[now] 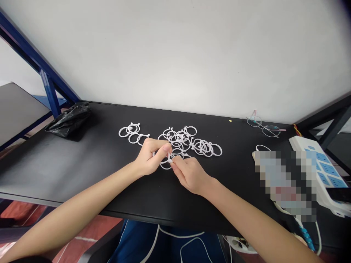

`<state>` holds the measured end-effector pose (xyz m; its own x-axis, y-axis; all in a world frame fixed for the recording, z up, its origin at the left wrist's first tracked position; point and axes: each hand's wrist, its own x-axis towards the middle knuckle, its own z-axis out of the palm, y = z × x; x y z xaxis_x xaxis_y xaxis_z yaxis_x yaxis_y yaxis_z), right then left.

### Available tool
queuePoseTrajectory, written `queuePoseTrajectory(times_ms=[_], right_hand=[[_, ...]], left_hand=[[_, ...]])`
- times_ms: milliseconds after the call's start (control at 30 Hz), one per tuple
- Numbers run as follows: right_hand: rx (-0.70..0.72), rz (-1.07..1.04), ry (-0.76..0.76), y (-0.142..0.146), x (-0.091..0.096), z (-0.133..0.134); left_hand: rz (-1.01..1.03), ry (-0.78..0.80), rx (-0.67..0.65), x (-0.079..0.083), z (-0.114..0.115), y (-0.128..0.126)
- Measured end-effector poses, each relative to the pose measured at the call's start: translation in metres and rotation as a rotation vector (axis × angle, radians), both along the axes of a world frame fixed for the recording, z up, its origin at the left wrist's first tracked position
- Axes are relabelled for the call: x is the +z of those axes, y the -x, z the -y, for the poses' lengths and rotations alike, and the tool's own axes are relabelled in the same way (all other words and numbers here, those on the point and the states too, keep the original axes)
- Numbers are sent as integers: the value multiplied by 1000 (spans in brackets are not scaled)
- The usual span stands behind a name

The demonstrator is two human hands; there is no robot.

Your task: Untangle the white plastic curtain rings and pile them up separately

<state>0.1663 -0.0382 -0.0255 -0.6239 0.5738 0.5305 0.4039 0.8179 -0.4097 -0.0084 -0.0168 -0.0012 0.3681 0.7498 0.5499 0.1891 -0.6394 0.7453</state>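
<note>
My left hand (151,157) and my right hand (190,174) meet over the middle of the black table (82,171). Both pinch the same white plastic ring (166,163), fingers closed on it from either side. Just behind them lies a heap of several white rings (189,140). A smaller group of white rings (134,133) lies apart to the left of the heap.
A crumpled black plastic bag (70,119) sits at the back left. Eyeglasses (263,126) lie at the back right by the wall. A white and blue power strip (323,171) and a blurred object (285,186) occupy the right side. White cables (175,237) hang below the front edge.
</note>
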Motion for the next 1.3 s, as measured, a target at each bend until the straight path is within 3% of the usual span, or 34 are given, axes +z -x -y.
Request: queuePoseTrajectory(times_ms=[500, 1033, 1133, 1300], right_hand=[[-1, -17, 25, 1, 1, 1], [-25, -46, 90, 1, 3, 1], [-18, -56, 94, 1, 2, 1], [-5, -137, 88, 2, -2, 0]], left_hand=[[0, 19, -10, -2, 0, 1], [-79, -77, -33, 3, -3, 6], [-87, -34, -43, 4, -3, 5], [-113, 194, -162, 9, 0, 2]])
